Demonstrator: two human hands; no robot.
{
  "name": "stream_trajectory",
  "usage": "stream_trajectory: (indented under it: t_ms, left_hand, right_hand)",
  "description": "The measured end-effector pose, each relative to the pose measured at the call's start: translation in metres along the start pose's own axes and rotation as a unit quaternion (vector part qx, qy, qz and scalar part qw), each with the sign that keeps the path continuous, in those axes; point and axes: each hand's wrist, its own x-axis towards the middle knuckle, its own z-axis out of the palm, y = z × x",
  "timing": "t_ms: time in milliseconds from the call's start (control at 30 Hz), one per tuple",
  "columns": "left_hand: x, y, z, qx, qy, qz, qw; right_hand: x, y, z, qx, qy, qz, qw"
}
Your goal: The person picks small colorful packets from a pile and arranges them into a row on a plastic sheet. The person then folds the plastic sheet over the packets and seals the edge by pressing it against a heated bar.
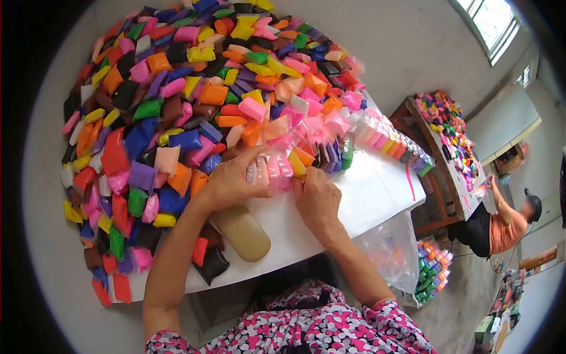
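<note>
Presently, the left hand (231, 180) is curled closed around one end of a clear plastic sleeve of small coloured packets (277, 165), and the right hand (316, 197) pinches the sleeve's other side, fingers bent shut on it. Sleeve lies on the white table (365, 194) at the near edge of a large heap of coloured packets (194, 100), with a tan oblong object (242, 233) just beside the left wrist. A second person (507, 227) sits well apart at another table (448, 153).

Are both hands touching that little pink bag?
Touching. The head view shows the left hand and right hand both pinching the clear bag of pink packets, fingers wrapped around it, no gap visible.
</note>
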Motion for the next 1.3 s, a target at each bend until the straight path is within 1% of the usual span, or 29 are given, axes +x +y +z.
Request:
stream_trajectory:
  t_ms: [33, 100, 133, 200, 233, 300, 333, 433, 533, 633, 733, 833, 933, 1033, 1133, 1233, 1300]
  left_hand:
    - [-0.001, 0.003, 0.000, 0.008, 0.004, -0.018, 1.000]
    - [0.001, -0.004, 0.002, -0.027, 0.022, 0.004, 0.999]
    - [0.001, -0.006, 0.002, -0.045, 0.030, 0.014, 0.998]
    - [-0.001, -0.002, 0.000, -0.042, 0.024, 0.006, 0.999]
    - [-0.001, -0.001, 0.000, -0.042, 0.021, 0.001, 0.999]
    - [0.002, -0.009, 0.003, -0.023, 0.040, 0.050, 0.998]
    - [0.003, -0.010, 0.004, -0.012, 0.049, 0.075, 0.996]
    - [-0.004, 0.009, -0.004, -0.013, 0.060, 0.091, 0.994]
    - [-0.013, 0.031, -0.010, 0.051, 0.081, 0.141, 0.985]
    - [-0.023, 0.052, -0.013, 0.140, 0.105, 0.174, 0.969]
    - [-0.023, 0.061, -0.008, 0.142, 0.131, 0.197, 0.961]
    - [-0.015, 0.068, 0.009, 0.231, 0.222, 0.230, 0.919]
    - [-0.005, 0.073, 0.032, 0.338, 0.233, 0.345, 0.844]
    - [0.023, 0.055, 0.047, 0.309, 0.162, 0.295, 0.890]
    - [0.047, 0.044, 0.058, 0.324, 0.249, 0.264, 0.874]
    - [0.053, 0.039, 0.062, 0.339, 0.276, 0.273, 0.857]
    - [0.056, 0.040, 0.063, 0.326, 0.259, 0.241, 0.877]
  right_hand:
    - [0.000, 0.000, -0.002, 0.005, -0.012, 0.007, 1.000]
    - [-0.002, 0.002, -0.009, 0.015, -0.038, 0.020, 0.999]
    - [-0.006, 0.006, -0.014, 0.030, -0.022, -0.004, 0.999]
    - [-0.011, 0.015, -0.024, 0.058, 0.007, -0.052, 0.997]
    - [-0.010, 0.017, -0.030, 0.062, 0.024, -0.050, 0.997]
    - [-0.008, 0.020, -0.040, 0.069, 0.055, -0.043, 0.995]
    - [-0.004, 0.022, -0.039, 0.075, 0.092, -0.068, 0.991]
    - [0.007, 0.025, -0.039, 0.080, 0.100, -0.091, 0.988]
    - [0.017, 0.028, -0.038, 0.079, 0.106, -0.101, 0.986]
    - [0.028, 0.028, -0.042, 0.054, 0.129, -0.137, 0.981]
    - [0.037, 0.025, -0.043, 0.017, 0.079, -0.083, 0.993]
    - [0.052, 0.023, -0.032, -0.012, 0.112, -0.086, 0.990]
    - [0.066, 0.026, -0.029, -0.001, 0.039, -0.089, 0.995]
    - [0.078, 0.024, -0.035, 0.008, 0.004, -0.092, 0.996]
    - [0.086, 0.030, -0.029, 0.056, -0.012, -0.111, 0.992]
    - [0.095, 0.036, -0.027, -0.007, -0.065, -0.096, 0.993]
    - [0.097, 0.036, -0.030, -0.015, -0.089, -0.094, 0.991]
